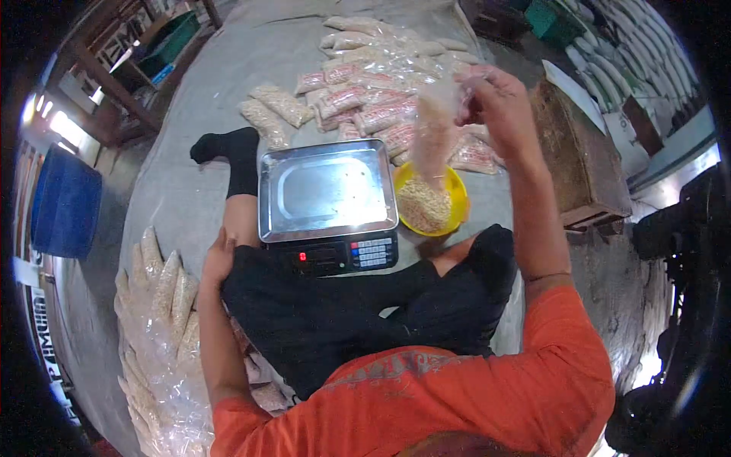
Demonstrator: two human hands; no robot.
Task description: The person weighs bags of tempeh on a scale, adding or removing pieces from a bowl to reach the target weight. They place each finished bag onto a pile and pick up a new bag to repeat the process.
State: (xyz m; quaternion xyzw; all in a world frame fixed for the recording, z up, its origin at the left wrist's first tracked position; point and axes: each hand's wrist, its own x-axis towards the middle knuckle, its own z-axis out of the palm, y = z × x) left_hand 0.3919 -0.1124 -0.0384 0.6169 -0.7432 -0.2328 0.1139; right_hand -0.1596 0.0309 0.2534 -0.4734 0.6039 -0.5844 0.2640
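My right hand (pixel 495 103) is raised and grips a clear plastic bag of pale grains (pixel 434 137) by its top. The bag hangs over a yellow bowl (pixel 457 199) that holds more of the grains. To the left of the bowl stands a digital scale (pixel 327 194) with a bare steel pan and a lit red display. My left hand (pixel 218 259) rests on my left knee beside the scale, holding nothing. I sit cross-legged on the floor in black shorts and a black sock.
Several filled, sealed bags (pixel 373 91) lie in a heap beyond the scale. A pile of clear bags with grains (pixel 160 327) lies at my left. A wooden block (pixel 579 160) stands to the right, a blue crate (pixel 65 202) far left, stacked sacks (pixel 632 53) at back right.
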